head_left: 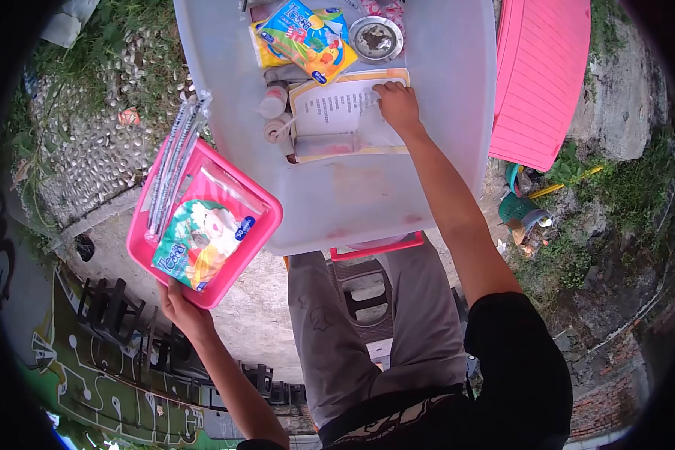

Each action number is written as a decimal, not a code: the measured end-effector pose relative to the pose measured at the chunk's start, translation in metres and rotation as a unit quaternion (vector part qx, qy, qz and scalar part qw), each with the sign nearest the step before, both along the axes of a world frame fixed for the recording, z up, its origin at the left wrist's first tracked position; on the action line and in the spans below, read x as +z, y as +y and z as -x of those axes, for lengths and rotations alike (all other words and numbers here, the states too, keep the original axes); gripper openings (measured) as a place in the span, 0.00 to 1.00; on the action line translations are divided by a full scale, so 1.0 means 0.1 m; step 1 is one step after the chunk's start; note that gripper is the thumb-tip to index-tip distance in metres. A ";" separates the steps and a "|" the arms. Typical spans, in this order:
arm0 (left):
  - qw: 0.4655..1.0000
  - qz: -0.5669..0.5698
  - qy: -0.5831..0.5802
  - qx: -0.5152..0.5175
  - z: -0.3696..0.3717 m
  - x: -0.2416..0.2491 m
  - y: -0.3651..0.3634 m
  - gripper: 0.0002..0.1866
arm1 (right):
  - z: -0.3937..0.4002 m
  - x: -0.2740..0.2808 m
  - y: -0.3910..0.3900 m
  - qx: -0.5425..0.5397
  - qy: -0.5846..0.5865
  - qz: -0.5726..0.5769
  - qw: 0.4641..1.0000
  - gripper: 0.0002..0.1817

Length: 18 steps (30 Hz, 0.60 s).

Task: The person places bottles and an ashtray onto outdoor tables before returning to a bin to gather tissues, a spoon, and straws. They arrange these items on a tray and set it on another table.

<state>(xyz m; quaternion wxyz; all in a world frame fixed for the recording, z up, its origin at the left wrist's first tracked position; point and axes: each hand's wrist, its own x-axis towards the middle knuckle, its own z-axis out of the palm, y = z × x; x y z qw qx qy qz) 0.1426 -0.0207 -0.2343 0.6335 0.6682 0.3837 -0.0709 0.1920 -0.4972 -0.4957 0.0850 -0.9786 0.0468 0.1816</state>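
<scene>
pink tray [264, 225] at 9 o'clock holds green tissue pack [202, 244] and straws [174, 165], left fingers [174, 294] gripping rim; blue pack [298, 34] out on tabletop [322, 199], 12 o'clock; right fingers [387, 91] curled at menu sheet [334, 105], pinch unclear.

Bright daylight; curved edges (darkly vignetted)

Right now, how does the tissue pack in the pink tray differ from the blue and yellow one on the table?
The pack in the tray is mainly green and white; the blue and yellow pack has no large white area. The first lies in the pink tray, held by the left hand; the second lies on the table, touched by neither hand. Both have printed cartoon characters.
</scene>
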 end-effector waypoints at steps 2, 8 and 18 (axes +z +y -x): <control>1.000 -0.005 0.003 0.009 -0.01 0.02 -0.05 0.17 | -0.01 0.02 -0.01 -0.001 0.036 0.005 0.999 0.11; 1.000 -0.009 0.002 0.009 -0.06 0.07 -0.10 0.16 | -0.02 0.04 -0.05 -0.025 -0.004 -0.021 0.999 0.08; 1.000 -0.023 0.010 0.000 -0.08 0.10 -0.09 0.15 | -0.08 0.24 -0.04 -0.034 0.031 -0.069 0.997 0.09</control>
